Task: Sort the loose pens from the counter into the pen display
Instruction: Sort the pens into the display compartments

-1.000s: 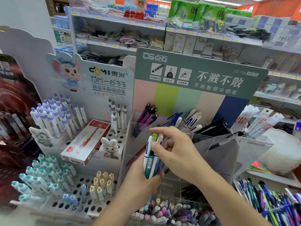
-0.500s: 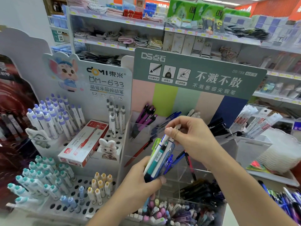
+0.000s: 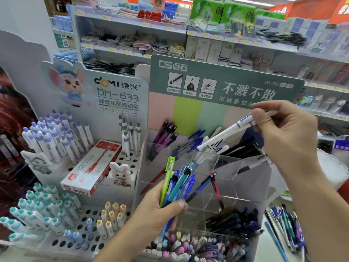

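My left hand (image 3: 160, 207) grips a bundle of pens (image 3: 175, 183), green, teal and blue, upright in front of the clear acrylic pen display (image 3: 222, 188). My right hand (image 3: 287, 133) pinches a white pen with blue bands (image 3: 224, 132) by its upper end. The pen slants down-left, its lower tip over the top row compartment that holds white and blue pens (image 3: 217, 146). Other top compartments hold purple pens (image 3: 166, 135), blue pens (image 3: 195, 138) and black pens (image 3: 243, 150).
Loose pens (image 3: 285, 224) lie on the counter at lower right. A white peg stand (image 3: 62, 229) with capped pens and a red pen box (image 3: 92, 167) stands at left. A bin of small erasers (image 3: 188, 246) sits in front. Store shelves (image 3: 132, 52) run behind.
My right hand has pulled the white pen out of the bundle and lifted it up and to the right, over the top row. My left hand stays low with the bundle.
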